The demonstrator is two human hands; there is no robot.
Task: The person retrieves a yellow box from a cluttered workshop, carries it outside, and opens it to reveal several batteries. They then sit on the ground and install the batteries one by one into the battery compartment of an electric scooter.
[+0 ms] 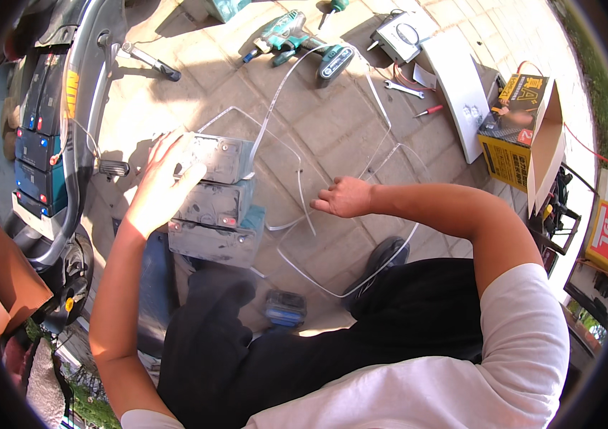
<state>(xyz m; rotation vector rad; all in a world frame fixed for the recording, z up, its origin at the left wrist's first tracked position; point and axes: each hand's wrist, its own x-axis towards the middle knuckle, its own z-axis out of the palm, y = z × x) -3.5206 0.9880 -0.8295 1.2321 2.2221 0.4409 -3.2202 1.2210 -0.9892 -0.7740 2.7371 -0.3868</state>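
Note:
Three grey, scuffed rectangular batteries [214,204] with small round terminals form a stack on the paving, left of the middle. My left hand [163,179] lies against the left part of the top battery [224,159], its fingers stretched out and its thumb over the near edge. A thin white plastic strap [269,118] loops loosely around and beyond the stack. To the right of the stack, my right hand [347,197] is closed, fingertips pinched on the white strap. Its curled fingers partly hide the grip.
A teal cordless tool [289,36], a charger-like box [394,37], a wrench [404,89] and a red-handled screwdriver [429,111] lie ahead. At right are a white panel [454,96] and an open carton [515,143]. A vehicle frame [78,136] with batteries [36,154] stands left.

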